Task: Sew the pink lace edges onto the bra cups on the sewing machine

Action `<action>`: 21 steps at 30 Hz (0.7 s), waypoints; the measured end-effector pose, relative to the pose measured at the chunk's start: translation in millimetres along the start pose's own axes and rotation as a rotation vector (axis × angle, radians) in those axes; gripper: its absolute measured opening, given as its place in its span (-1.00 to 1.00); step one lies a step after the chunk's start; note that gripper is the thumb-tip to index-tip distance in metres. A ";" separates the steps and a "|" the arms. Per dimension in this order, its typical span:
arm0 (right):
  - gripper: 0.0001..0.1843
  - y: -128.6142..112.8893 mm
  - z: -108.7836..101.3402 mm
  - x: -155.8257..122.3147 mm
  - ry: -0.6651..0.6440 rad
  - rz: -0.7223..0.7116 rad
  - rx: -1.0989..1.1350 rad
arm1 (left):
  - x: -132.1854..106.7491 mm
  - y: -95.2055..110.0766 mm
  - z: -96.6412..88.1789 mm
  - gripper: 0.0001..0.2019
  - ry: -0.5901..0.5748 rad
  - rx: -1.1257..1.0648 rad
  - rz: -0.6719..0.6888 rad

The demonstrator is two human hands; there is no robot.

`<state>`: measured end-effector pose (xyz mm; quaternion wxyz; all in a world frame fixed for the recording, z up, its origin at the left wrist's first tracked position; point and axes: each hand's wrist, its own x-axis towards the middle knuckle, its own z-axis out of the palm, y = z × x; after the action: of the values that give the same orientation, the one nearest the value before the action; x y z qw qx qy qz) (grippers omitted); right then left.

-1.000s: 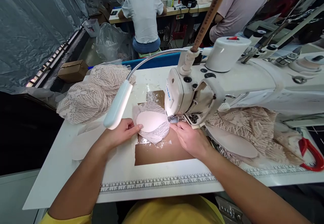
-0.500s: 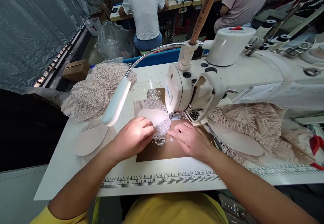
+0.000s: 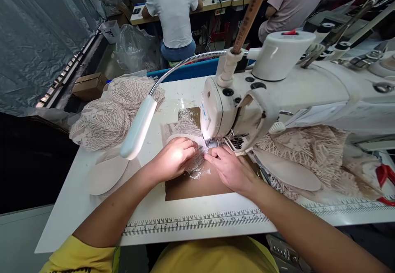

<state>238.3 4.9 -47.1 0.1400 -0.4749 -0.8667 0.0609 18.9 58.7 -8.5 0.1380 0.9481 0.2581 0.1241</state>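
Observation:
A pale bra cup (image 3: 200, 141) with lace (image 3: 194, 166) over its lower part lies under the needle area of a white sewing machine (image 3: 216, 108). My left hand (image 3: 177, 157) is closed, its thumb and fingers pinching the lace near the cup's front edge and covering much of the cup. Close to the presser foot, my right hand (image 3: 230, 168) is curled, its fingertips together at the right edge of the lace. Both hands rest over a brown plate (image 3: 200, 188) on the white table. Flat lace (image 3: 175, 129) extends behind the cup.
Lace bundles (image 3: 103, 122) and a loose cup pad (image 3: 108, 174) lie on the left. A lamp (image 3: 138, 129) hangs low near my left forearm. More lace (image 3: 308, 145), another pad (image 3: 286, 170) and red-handled scissors (image 3: 384, 178) lie right. Two people sit beyond.
My left hand has moved right and slightly up, closer to the needle, and covers more of the cup. My right hand has stayed nearly in place. The view has shifted slightly.

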 end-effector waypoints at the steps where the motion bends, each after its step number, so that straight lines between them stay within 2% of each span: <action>1: -0.59 0.2 -0.7 -0.1 -0.003 -0.007 -0.002 | 1.1 -1.9 3.3 -0.75 -0.004 0.003 0.010; 6: -0.58 1.9 -4.7 -1.9 0.017 -0.044 0.002 | 2.2 -6.8 20.4 -0.69 -0.024 0.041 0.057; 11: -0.59 3.3 -5.0 -4.1 0.026 -0.063 0.020 | -0.4 -6.0 33.8 -0.68 0.004 0.025 0.101; 21: -0.54 2.7 -5.0 -5.8 0.012 -0.075 -0.001 | -1.6 3.1 35.2 -0.68 0.053 0.038 0.051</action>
<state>244.9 1.3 -44.1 0.1473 -0.4425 -0.8830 0.0521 29.8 48.4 -40.5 0.1099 0.9532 0.2399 0.1476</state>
